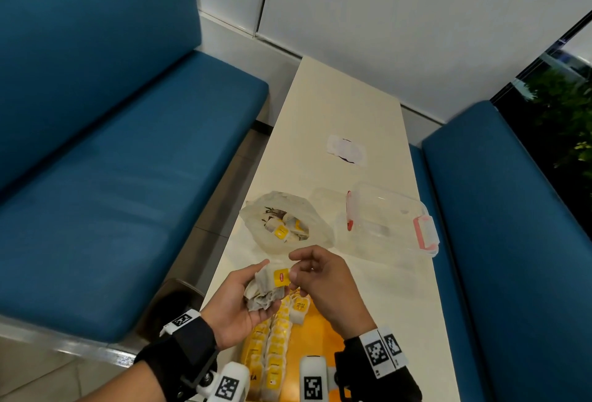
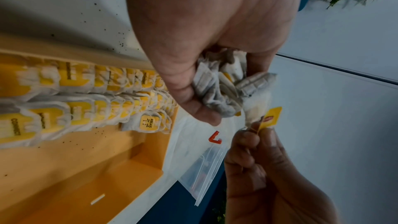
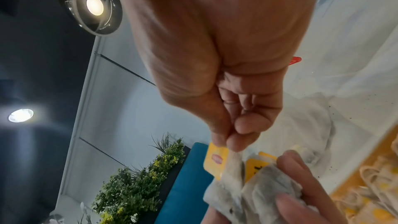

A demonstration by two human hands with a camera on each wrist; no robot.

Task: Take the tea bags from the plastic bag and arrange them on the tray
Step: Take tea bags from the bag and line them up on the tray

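A crumpled bunch of tea bags [image 1: 263, 290] is gripped in the curled left hand [image 1: 238, 302] above the far end of the orange tray [image 1: 323, 331]. One yellow tag [image 1: 282, 276] at the bunch's 1 o'clock edge is pinched between thumb and forefinger of the right hand [image 1: 326, 283]. Only in the left wrist view are two close rows of laid tea bags [image 2: 90, 98] seen clearly on the tray, with "RELAX" readable on the end bag; dark specks are scattered there. Only in the head view is the plastic bag [image 1: 285, 225] shown, at 12 o'clock from the hands, open, with more bags inside, and a clear lidded container [image 1: 389, 222] at 2 o'clock. The tray's near end is cut off by the wrist mounts. The number of bags in the bunch cannot be made out.
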